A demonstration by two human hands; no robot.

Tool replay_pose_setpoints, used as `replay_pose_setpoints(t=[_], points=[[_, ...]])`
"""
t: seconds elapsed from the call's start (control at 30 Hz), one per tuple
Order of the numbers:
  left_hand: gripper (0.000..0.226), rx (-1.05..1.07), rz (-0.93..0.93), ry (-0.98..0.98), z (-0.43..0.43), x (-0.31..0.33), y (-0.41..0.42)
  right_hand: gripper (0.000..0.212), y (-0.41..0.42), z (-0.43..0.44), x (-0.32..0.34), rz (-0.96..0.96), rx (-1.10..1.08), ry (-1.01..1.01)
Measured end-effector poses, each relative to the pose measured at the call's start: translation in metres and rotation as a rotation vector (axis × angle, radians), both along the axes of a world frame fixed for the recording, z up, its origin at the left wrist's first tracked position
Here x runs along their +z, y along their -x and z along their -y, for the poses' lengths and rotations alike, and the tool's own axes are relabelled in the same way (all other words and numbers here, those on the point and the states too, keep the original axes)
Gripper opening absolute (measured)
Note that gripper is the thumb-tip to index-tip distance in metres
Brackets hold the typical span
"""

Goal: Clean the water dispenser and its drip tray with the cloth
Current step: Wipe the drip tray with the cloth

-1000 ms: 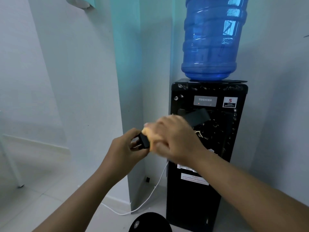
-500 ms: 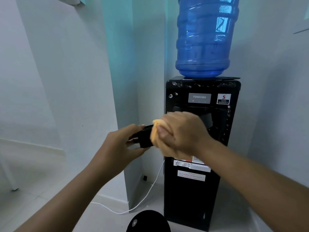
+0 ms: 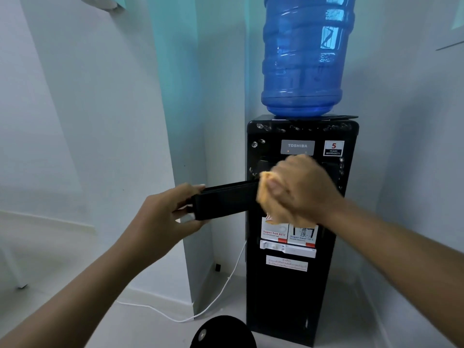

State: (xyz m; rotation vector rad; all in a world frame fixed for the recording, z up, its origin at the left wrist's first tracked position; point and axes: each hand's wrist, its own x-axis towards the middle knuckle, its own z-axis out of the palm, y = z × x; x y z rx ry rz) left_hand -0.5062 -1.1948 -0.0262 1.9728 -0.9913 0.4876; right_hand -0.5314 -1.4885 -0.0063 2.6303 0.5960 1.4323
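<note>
The black water dispenser (image 3: 296, 285), labelled "TOSHIBA", "5 YEARS WARRANTY", "Super hot 85°C" and "Super Cool 10°C", stood on a white floor (image 3: 150, 327). Before its front, the left hand (image 3: 163, 217) gripped one end of the drip tray (image 3: 226, 203); the right hand (image 3: 301, 189) clutched an orange cloth (image 3: 270, 207) against the other.

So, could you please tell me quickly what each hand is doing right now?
Left hand: grips the left end of the black drip tray.
Right hand: clutches the orange cloth against the tray's right end.
</note>
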Motion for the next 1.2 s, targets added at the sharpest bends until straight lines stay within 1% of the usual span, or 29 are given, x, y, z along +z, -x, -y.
replay_pose_setpoints(t=[0.03, 0.07, 0.1, 0.2, 0.27, 0.33, 0.37, 0.47, 0.53, 0.6, 0.63, 0.67, 0.7, 0.73, 0.77, 0.83, 0.9, 0.97, 1.0, 1.07, 1.1, 1.13, 1.2], points=[[0.036, 0.011, -0.025, -0.004, -0.007, 0.0, 0.0, 0.053, 0.001, 0.019, -0.001, -0.001, -0.056, -0.023], [0.033, 0.011, -0.081, 0.005, -0.011, 0.0, 0.0, 0.05, 0.002, 0.031, -0.001, -0.023, -0.084, -0.091], [0.03, 0.0, -0.162, 0.025, -0.012, 0.001, 0.0, 0.047, 0.002, 0.035, 0.0, -0.078, -0.076, -0.206], [0.029, -0.03, -0.371, 0.118, -0.006, 0.005, -0.003, 0.046, -0.005, 0.016, 0.001, -0.261, 0.088, -0.701], [0.034, -0.061, -0.506, 0.191, -0.005, 0.005, -0.007, 0.047, -0.007, 0.0, 0.003, -0.28, 0.122, -0.879], [0.041, -0.116, -0.631, 0.229, -0.009, 0.005, -0.011, 0.047, -0.004, -0.004, 0.006, -0.32, 0.163, -0.951], [0.044, -0.144, -0.685, 0.243, -0.01, 0.004, -0.012, 0.046, -0.001, -0.004, 0.006, -0.356, 0.18, -0.947], [0.045, -0.179, -0.81, 0.288, -0.012, 0.004, -0.015, 0.041, 0.005, -0.005, -0.001, -0.467, 0.167, -0.825], [0.044, -0.156, -0.84, 0.269, -0.01, 0.006, -0.014, 0.042, 0.005, -0.008, -0.009, -0.472, 0.128, -0.784], [0.052, -0.119, -0.822, 0.233, -0.008, 0.006, -0.013, 0.045, 0.003, -0.011, -0.012, -0.453, 0.107, -0.833], [0.063, -0.087, -0.763, 0.18, -0.006, 0.006, -0.01, 0.046, 0.002, -0.011, -0.011, -0.455, 0.096, -0.874], [0.08, -0.04, -0.637, 0.07, -0.004, 0.004, -0.008, 0.047, 0.002, -0.011, -0.009, -0.461, 0.089, -0.912], [0.096, 0.007, -0.474, -0.075, -0.002, 0.002, -0.006, 0.046, 0.001, -0.01, -0.007, -0.47, 0.086, -0.948], [0.103, 0.056, -0.304, -0.176, 0.0, -0.003, -0.006, 0.046, 0.001, -0.01, -0.005, -0.485, 0.089, -0.979], [0.099, 0.106, -0.174, -0.192, 0.002, -0.006, -0.007, 0.045, 0.001, -0.01, -0.003, -0.505, 0.095, -0.999], [0.08, 0.164, -0.057, -0.093, 0.004, -0.009, -0.008, 0.046, 0.0, -0.014, -0.003, -0.534, 0.094, -1.015], [0.074, 0.134, -0.014, -0.014, 0.002, -0.013, -0.012, 0.048, 0.001, -0.017, -0.003, -0.501, 0.079, -1.032], [0.074, 0.055, 0.0, 0.022, 0.001, -0.016, -0.011, 0.048, 0.004, -0.02, -0.005, -0.408, 0.043, -1.029], [0.074, 0.021, 0.005, 0.032, 0.003, -0.017, -0.009, 0.047, 0.008, -0.022, -0.007, -0.352, -0.009, -1.016], [0.072, -0.024, 0.031, 0.068, 0.013, -0.02, -0.004, 0.04, 0.01, -0.046, -0.012, -0.258, -0.154, -0.935], [0.07, -0.043, 0.045, 0.099, 0.022, -0.023, -0.002, 0.034, 0.009, -0.065, -0.013, -0.181, -0.151, -0.822], [0.067, -0.062, 0.052, 0.137, 0.031, -0.025, 0.0, 0.032, 0.008, -0.087, -0.015, -0.12, -0.051, -0.683], [0.059, -0.067, 0.043, 0.219, 0.041, -0.027, 0.004, 0.039, 0.007, -0.114, -0.025, -0.164, 0.23, -0.392]])
